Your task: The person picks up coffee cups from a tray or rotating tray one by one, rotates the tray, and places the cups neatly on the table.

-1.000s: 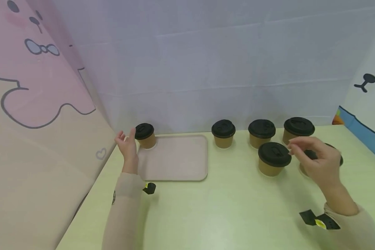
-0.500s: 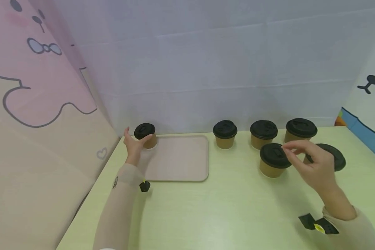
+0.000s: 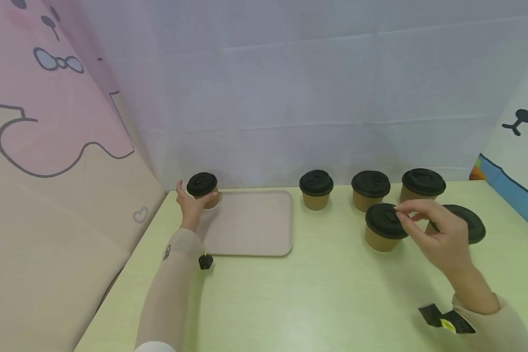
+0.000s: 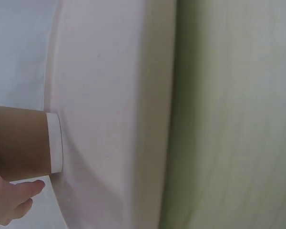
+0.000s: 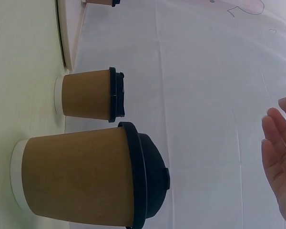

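In the head view, my left hand point(image 3: 191, 208) is around a brown paper cup with a black lid point(image 3: 202, 184) at the tray's back left corner. Its thumb lies across the cup's front and its fingers are on the left side. The left wrist view shows fingers point(image 4: 19, 193) close beside the brown cup wall point(image 4: 21, 143), whose base stands on the tray point(image 4: 95, 95). My right hand point(image 3: 440, 237) hovers at the right, fingers loosely bent and holding nothing. In the right wrist view this hand point(image 5: 279, 148) is apart from the nearest lidded cup point(image 5: 81, 176).
The beige tray point(image 3: 246, 225) lies on a pale green table point(image 3: 299, 298). Right of it stand several lidded paper cups, including one near the tray point(image 3: 316, 188) and one in front point(image 3: 383, 227). A pale cloth wall point(image 3: 264, 88) rises behind the table.
My left hand has moved from the cup's left side to around it, its thumb now across the front. The right hand has shifted slightly left, still holding nothing. The cups stand where they were.
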